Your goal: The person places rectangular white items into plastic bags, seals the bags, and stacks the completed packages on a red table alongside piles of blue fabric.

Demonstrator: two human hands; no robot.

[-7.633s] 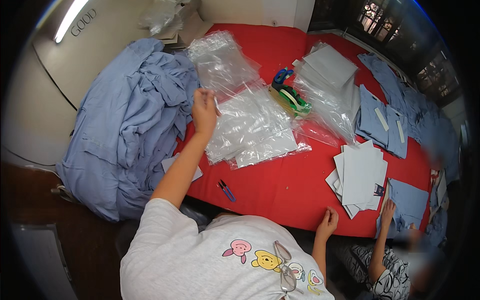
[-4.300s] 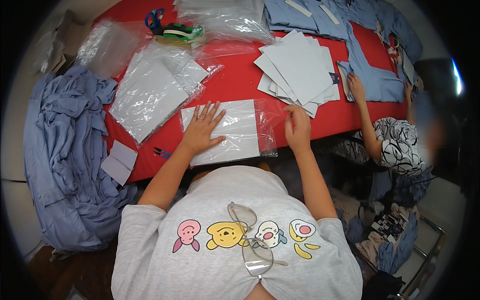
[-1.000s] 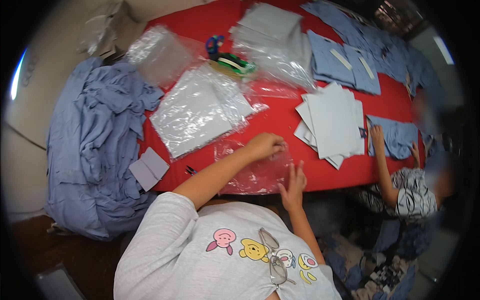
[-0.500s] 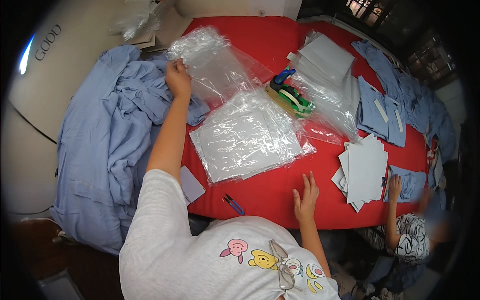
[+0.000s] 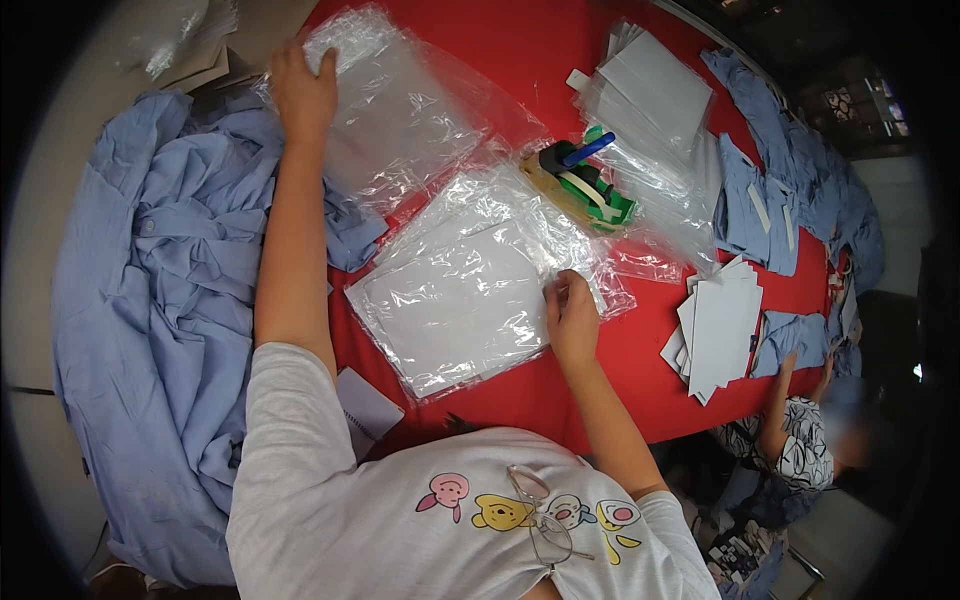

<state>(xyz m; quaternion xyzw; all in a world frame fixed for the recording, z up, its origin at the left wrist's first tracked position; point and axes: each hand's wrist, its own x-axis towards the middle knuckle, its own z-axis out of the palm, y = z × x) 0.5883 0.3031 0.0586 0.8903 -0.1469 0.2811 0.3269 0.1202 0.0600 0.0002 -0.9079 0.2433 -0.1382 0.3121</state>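
Note:
My left hand (image 5: 303, 92) is at the far left of the table, on the edge of a pile of clear plastic bags (image 5: 405, 130), its thumb apart from the fingers. Nearer to me lies a stack of clear bags with white sheets inside (image 5: 450, 310). My right hand (image 5: 573, 318) is at the right side of this stack, fingers curled and pinching the plastic of the top bag. Just behind the stack is a tape dispenser (image 5: 600, 205) in green and black, with a blue-handled tool (image 5: 588, 150) resting in it.
Blue cloth (image 5: 160, 300) is heaped on the left, beside a small notebook (image 5: 368, 408). Bagged sheets (image 5: 655, 100), white cards (image 5: 725, 320) and folded blue garments (image 5: 755, 210) lie on the red table (image 5: 640, 390). Another person's arm (image 5: 775, 415) reaches in at right, over blue cloth.
My left hand has moved further out and left along the plastic bags. My right hand has come from the bare red cloth to the stack of bagged sheets, its fingers now curled.

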